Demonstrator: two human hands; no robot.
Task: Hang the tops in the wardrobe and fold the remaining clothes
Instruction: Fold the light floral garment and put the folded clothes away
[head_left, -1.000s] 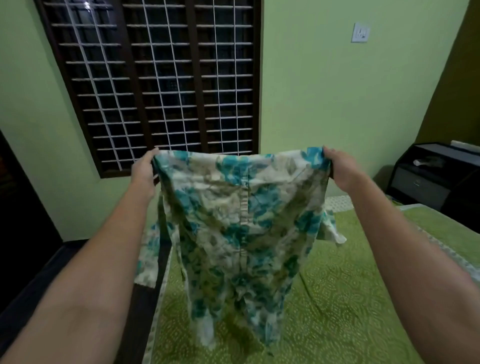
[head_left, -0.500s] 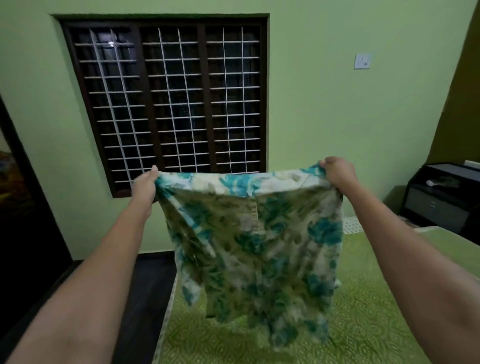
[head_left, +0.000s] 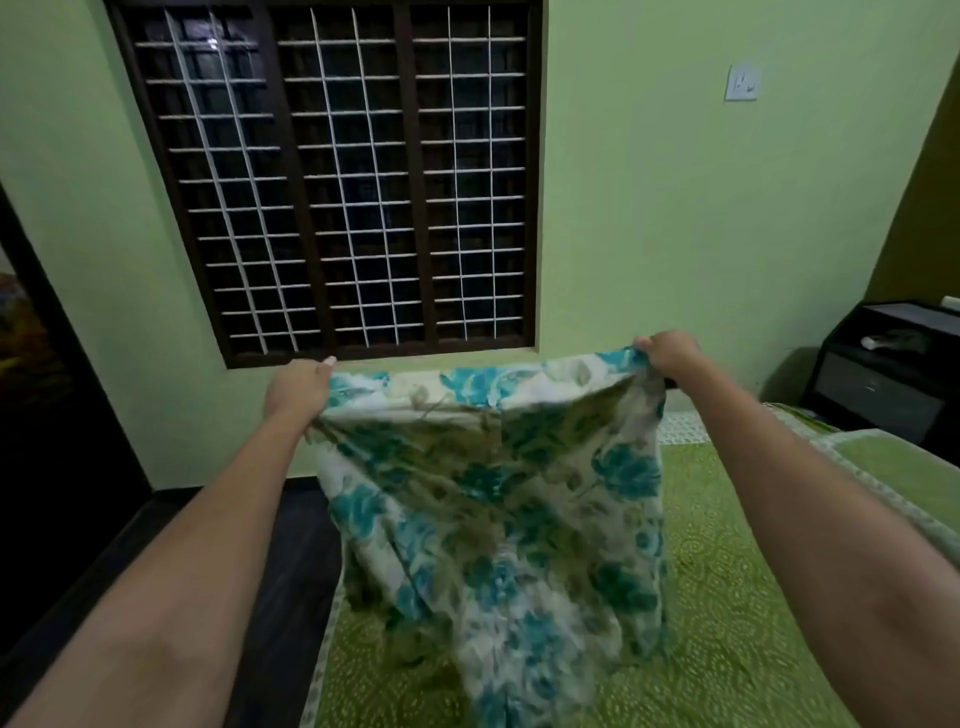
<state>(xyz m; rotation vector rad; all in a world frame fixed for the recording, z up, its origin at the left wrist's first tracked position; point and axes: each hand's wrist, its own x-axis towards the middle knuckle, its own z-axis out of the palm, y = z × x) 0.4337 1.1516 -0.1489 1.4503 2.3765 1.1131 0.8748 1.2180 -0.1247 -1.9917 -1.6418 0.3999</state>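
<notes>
Floral top (head_left: 498, 499), white w/ teal & olive print, held up by its upper edge at both corners, hanging loose, lower part blurred, over green bed (head_left: 727, 597).

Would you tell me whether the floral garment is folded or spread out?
Spread out: the floral garment hangs between left hand and right hand.

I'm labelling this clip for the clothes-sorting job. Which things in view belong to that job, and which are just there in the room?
Part of the job:
- white cotton top with blue and green flowers, held up over the bed
- left hand, gripping one upper corner
- right hand, gripping the other corner

Just in the room:
- green patterned bedspread
- dark barred window
- black bedside cabinet
- white wall switch
</notes>
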